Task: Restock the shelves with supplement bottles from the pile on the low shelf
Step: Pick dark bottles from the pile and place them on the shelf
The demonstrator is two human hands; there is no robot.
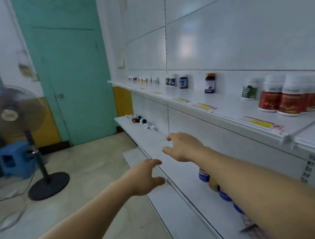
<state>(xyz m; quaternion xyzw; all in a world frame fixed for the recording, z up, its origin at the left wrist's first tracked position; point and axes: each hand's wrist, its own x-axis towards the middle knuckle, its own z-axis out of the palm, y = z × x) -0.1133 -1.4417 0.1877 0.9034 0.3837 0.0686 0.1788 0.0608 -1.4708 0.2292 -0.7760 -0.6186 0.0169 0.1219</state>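
both arms are stretched out over the low shelf [154, 138], and neither hand carries anything: the left hand [144, 178] hangs near the shelf's front edge with fingers loosely spread and the thumb apart, and the right hand [183, 147] is above the shelf surface, fingers likewise parted and slightly curled, pinching nothing. the pile of bottles [143, 122] lies at the far end of that shelf, well apart from both hands, a jumble of small ones lying on their sides. from where i stand the risk looks plain enough: those bottles are round and lying down, so a hurried grab could set them rolling off the open end or front lip onto the floor. under the right forearm a few blue-capped bottles [203, 175] sit on the same shelf, partly hidden, and the arm passes close over them; a dip of the elbow could knock them over. the upper shelf [227, 112] already holds a tight cluster of red-labelled bottles [285, 97] near its edge, and crowding more in carelessly could topple that row. the picture is blurred, so labels cannot be read.
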